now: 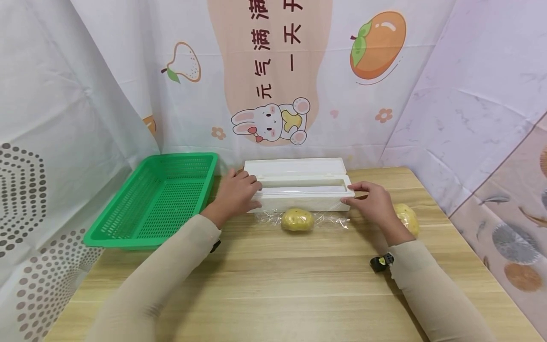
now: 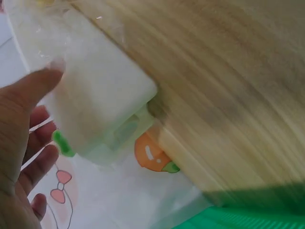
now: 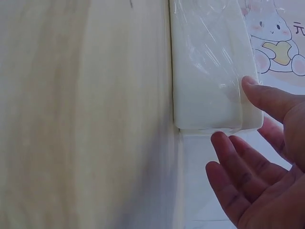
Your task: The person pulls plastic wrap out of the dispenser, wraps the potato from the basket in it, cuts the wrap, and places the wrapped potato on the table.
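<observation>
A long white cling film box (image 1: 305, 204) stands at the back of the table with its lid (image 1: 295, 167) raised. Clear film (image 1: 269, 217) hangs from its front, beside and around a yellow potato (image 1: 297, 220). My left hand (image 1: 237, 192) holds the box's left end, the thumb against the front wall and the fingers curled near the top edge. At the opposite end, my right hand (image 1: 372, 202) grips the corner between thumb and fingers. Both ends also show in the wrist views, where the left hand (image 2: 28, 124) is slightly blurred.
A green plastic basket (image 1: 141, 244) sits on the left of the wooden table (image 1: 290, 294). Another yellow potato (image 1: 407, 219), seemingly film-wrapped, lies behind my right wrist. A printed curtain (image 1: 188, 118) hangs close behind the box.
</observation>
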The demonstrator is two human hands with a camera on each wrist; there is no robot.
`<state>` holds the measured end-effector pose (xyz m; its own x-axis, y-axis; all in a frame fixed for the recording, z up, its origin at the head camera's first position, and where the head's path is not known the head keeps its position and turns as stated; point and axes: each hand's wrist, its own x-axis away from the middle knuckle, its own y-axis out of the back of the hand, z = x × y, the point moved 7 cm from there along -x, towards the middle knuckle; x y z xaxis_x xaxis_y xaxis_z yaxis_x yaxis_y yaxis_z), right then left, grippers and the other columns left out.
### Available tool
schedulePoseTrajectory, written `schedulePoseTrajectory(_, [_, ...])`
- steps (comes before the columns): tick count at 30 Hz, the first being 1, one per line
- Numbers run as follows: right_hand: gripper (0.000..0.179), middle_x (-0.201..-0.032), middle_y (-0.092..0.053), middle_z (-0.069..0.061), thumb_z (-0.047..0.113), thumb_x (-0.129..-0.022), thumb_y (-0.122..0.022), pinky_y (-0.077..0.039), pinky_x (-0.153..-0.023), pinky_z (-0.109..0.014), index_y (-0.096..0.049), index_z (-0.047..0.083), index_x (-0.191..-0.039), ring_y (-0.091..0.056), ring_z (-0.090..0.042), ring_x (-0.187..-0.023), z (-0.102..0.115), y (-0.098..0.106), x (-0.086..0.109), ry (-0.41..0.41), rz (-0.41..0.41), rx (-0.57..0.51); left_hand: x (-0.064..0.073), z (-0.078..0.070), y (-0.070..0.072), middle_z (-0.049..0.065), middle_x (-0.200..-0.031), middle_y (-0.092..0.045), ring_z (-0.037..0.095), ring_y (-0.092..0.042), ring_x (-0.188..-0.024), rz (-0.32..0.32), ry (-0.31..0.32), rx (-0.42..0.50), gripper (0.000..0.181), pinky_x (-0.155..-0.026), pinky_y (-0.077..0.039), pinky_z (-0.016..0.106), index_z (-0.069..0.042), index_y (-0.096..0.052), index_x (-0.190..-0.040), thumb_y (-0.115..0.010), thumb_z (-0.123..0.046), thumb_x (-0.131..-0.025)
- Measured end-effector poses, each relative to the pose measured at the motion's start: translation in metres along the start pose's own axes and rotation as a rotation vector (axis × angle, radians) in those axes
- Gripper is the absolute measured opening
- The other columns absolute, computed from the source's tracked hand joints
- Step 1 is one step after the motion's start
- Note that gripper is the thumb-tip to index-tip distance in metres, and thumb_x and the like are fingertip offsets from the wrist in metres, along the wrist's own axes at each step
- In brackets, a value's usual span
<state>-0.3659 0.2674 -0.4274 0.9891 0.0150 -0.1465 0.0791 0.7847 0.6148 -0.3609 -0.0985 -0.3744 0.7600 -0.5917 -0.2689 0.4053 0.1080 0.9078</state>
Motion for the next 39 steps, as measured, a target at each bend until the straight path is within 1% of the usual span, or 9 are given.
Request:
schedulePoseTrajectory(6, [0.05,-0.142,-0.058,-0.018,0.033,-0.085,-0.087,-0.057,-0.092,-0.053,-0.07,0.013,-0.127,-0.064,-0.042,-0.122,0.006,-0.001,0.001,0.084,-0.021,0.011,0.002,0.001,-0.004,0.0,-0.114,-0.071,0.024,-0.06,-0.108,0.016,0.017,-0.015,0.047,-0.088,-0.037,0.044,-0.021,-0.07,-0.119,-0.085,-0.049,-0.083])
schedulePoseTrajectory(10, [0.039,-0.134,-0.057,-0.018,0.025,-0.084,-0.088,-0.055,-0.091,-0.056,-0.074,0.013,-0.119,-0.057,-0.041,-0.119,0.012,0.0,0.002,0.177,-0.073,0.02,0.005,-0.006,-0.001,0.003,-0.115,-0.065,0.026,-0.059,-0.106,-0.082,-0.039,0.005,0.04,-0.087,-0.039,0.043,-0.017,-0.065,-0.119,-0.081,-0.032,-0.086])
schedulePoseTrajectory(12, [0.034,-0.13,-0.057,-0.017,0.021,-0.083,-0.089,-0.053,-0.089,-0.055,-0.076,0.014,-0.114,-0.055,-0.037,-0.118,0.015,0.0,0.003,0.205,-0.088,0.014,0.007,-0.015,0.003,0.004,-0.108,-0.065,0.025,-0.06,-0.098,-0.142,-0.091,0.011,0.03,-0.083,-0.043,0.041,-0.015,-0.065,-0.113,-0.076,-0.024,-0.087])
schedulePoseTrajectory(14, [0.029,-0.126,-0.058,-0.015,0.02,-0.083,-0.089,-0.052,-0.086,-0.051,-0.077,0.015,-0.109,-0.055,-0.035,-0.116,0.019,0.0,0.004,0.225,-0.097,0.016,0.011,-0.025,0.005,0.003,-0.097,-0.067,0.024,-0.062,-0.085,-0.161,-0.127,0.013,0.017,-0.076,-0.048,0.038,-0.013,-0.068,-0.104,-0.071,-0.017,-0.089])
schedulePoseTrajectory(17, [0.023,-0.122,-0.058,-0.013,0.018,-0.084,-0.088,-0.049,-0.083,-0.048,-0.079,0.015,-0.104,-0.055,-0.032,-0.113,0.023,0.0,0.005,0.248,-0.097,0.025,0.015,-0.039,0.001,0.001,-0.08,-0.068,0.021,-0.063,-0.066,-0.097,-0.099,0.005,0.009,-0.061,-0.053,0.036,-0.012,-0.07,-0.091,-0.07,-0.02,-0.096])
schedulePoseTrajectory(22, [0.009,-0.115,-0.058,-0.009,0.019,-0.086,-0.086,-0.047,-0.075,-0.038,-0.082,0.018,-0.094,-0.056,-0.03,-0.099,0.028,0.0,0.009,0.288,-0.063,0.035,0.023,-0.042,-0.017,0.001,-0.069,-0.066,0.018,-0.061,-0.058,0.107,0.122,0.082,0.027,-0.051,-0.051,0.038,-0.015,-0.065,-0.081,-0.067,-0.033,-0.101])
schedulePoseTrajectory(25, [0.007,-0.11,-0.059,-0.005,0.017,-0.086,-0.086,-0.044,-0.069,-0.032,-0.082,0.021,-0.09,-0.055,-0.027,-0.093,0.031,0.0,0.013,0.32,-0.034,0.031,0.026,-0.039,-0.024,-0.001,-0.07,-0.067,0.015,-0.059,-0.06,0.157,0.196,0.164,0.026,-0.051,-0.049,0.038,-0.017,-0.063,-0.079,-0.069,-0.033,-0.099])
schedulePoseTrajectory(33, [0.01,-0.1,-0.064,0.001,0.014,-0.086,-0.085,-0.048,-0.073,-0.033,-0.082,0.022,-0.091,-0.057,-0.018,-0.089,0.037,-0.002,0.02,0.372,0.043,0.056,0.027,-0.035,-0.027,-0.013,-0.08,-0.074,0.004,-0.059,-0.065,0.146,0.188,0.289,0.017,-0.054,-0.046,0.028,-0.026,-0.079,-0.08,-0.069,-0.024,-0.094])
schedulePoseTrajectory(39, [0.011,-0.099,-0.067,0.002,0.012,-0.086,-0.085,-0.048,-0.066,-0.025,-0.081,0.022,-0.09,-0.059,-0.02,-0.086,0.037,-0.001,0.027,0.416,0.082,0.037,0.027,-0.034,-0.025,-0.012,-0.08,-0.067,0.006,-0.058,-0.071,0.155,0.206,0.369,0.019,-0.063,-0.05,0.031,-0.026,-0.075,-0.078,-0.065,-0.022,-0.094])
